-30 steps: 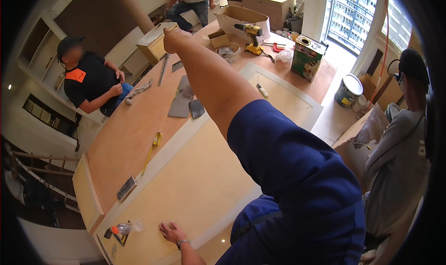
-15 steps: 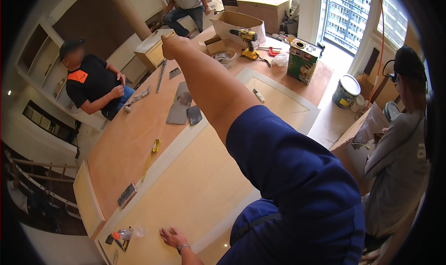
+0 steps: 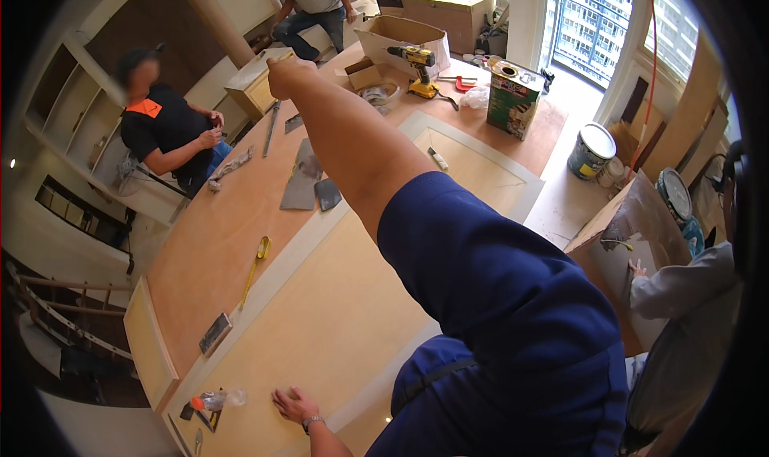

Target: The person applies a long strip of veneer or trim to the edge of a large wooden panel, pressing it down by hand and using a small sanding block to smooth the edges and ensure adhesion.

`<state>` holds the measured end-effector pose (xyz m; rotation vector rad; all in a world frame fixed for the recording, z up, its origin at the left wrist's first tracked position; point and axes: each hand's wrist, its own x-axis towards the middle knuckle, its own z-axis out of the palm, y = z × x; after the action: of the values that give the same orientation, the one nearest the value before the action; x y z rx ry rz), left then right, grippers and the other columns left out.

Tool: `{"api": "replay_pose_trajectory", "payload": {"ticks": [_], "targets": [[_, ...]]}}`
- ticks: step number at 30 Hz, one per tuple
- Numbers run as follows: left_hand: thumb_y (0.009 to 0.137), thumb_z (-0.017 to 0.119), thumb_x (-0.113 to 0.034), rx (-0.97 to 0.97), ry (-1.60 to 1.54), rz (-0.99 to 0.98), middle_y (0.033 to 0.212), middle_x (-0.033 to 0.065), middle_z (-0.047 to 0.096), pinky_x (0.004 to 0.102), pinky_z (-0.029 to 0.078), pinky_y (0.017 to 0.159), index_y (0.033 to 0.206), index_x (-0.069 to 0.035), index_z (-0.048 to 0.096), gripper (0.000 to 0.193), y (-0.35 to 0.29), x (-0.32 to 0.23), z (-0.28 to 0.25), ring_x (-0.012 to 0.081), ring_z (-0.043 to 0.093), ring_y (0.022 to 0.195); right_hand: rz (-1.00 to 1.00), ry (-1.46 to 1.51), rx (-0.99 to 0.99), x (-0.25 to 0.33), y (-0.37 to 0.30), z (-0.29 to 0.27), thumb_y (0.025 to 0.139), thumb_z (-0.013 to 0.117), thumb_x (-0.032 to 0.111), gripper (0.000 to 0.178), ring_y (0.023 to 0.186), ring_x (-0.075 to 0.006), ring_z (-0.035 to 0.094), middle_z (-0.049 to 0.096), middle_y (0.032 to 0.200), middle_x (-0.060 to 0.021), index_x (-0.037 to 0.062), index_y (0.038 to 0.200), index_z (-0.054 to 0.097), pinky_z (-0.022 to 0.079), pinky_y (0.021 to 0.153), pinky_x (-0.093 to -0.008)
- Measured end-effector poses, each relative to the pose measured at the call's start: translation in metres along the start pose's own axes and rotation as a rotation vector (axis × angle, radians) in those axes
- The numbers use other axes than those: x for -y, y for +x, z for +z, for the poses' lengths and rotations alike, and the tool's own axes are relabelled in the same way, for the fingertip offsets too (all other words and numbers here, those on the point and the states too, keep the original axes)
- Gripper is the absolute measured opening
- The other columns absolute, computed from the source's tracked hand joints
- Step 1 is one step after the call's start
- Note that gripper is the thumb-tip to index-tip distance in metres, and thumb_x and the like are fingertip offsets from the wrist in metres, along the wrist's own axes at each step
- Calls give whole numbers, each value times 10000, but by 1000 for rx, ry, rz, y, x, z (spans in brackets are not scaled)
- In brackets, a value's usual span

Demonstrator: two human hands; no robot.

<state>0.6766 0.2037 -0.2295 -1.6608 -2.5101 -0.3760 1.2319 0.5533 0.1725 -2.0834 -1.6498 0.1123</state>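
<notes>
My right hand (image 3: 285,71) is stretched far out over the long wooden panel (image 3: 208,241), fingers curled into a fist, and I see nothing in it. It hovers near a small wooden box (image 3: 255,90) at the panel's far end. My blue sleeve (image 3: 497,297) fills the middle of the view. My left hand (image 3: 295,404), with a wristwatch, lies flat with fingers spread on the pale board (image 3: 336,329) close to me. A small plastic bottle (image 3: 218,398) lies just left of it.
A yellow tape measure (image 3: 261,250), a sanding block (image 3: 215,333) and grey sheets (image 3: 304,186) lie on the panel. Beyond are a yellow drill (image 3: 418,58), cardboard box (image 3: 400,31), green can (image 3: 513,98) and paint bucket (image 3: 593,149). One person in black (image 3: 170,132) sits left, another works right (image 3: 681,329).
My right arm stays stretched out, its fist drifting slightly left and down. The person in black has straightened up a little. My left hand has not moved.
</notes>
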Motion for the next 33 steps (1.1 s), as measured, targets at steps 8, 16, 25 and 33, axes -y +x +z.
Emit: {"api": "replay_pose_trajectory", "payload": {"ticks": [8, 16, 25, 33], "targets": [[912, 562, -369, -34, -12, -2, 1451, 109, 455, 495, 334, 1050, 1335, -46, 499, 536, 3, -1, 4, 289, 384, 1364, -32, -30, -17, -10, 6, -3, 844, 539, 112, 732, 1182, -303, 596, 592, 1318, -139, 137, 1523, 265, 499, 940, -432], [906, 570, -364, -31, -11, -15, 1446, 117, 459, 498, 332, 1055, 1331, -40, 499, 539, 2, 8, 8, 289, 373, 1371, -63, 23, -27, 0, 1, -7, 855, 515, 103, 690, 1193, -332, 580, 582, 1302, -210, 87, 1505, 286, 480, 972, -437], [926, 549, -379, -2, -10, -8, 1460, 115, 445, 491, 323, 1065, 1349, -38, 485, 547, 0, 1, 6, 294, 362, 1380, -65, 39, -76, -15, -2, 3, 831, 532, 100, 739, 1195, -340, 574, 583, 1287, -231, 86, 1516, 255, 477, 969, -428], [927, 548, -387, -1, 1, -29, 1470, 108, 437, 481, 313, 1078, 1355, -41, 483, 555, 0, 3, 3, 280, 351, 1388, -114, 57, -112, -64, -15, 62, 787, 605, 84, 294, 1018, -353, 653, 685, 1042, -209, 34, 1068, 676, 537, 826, -446]]}}
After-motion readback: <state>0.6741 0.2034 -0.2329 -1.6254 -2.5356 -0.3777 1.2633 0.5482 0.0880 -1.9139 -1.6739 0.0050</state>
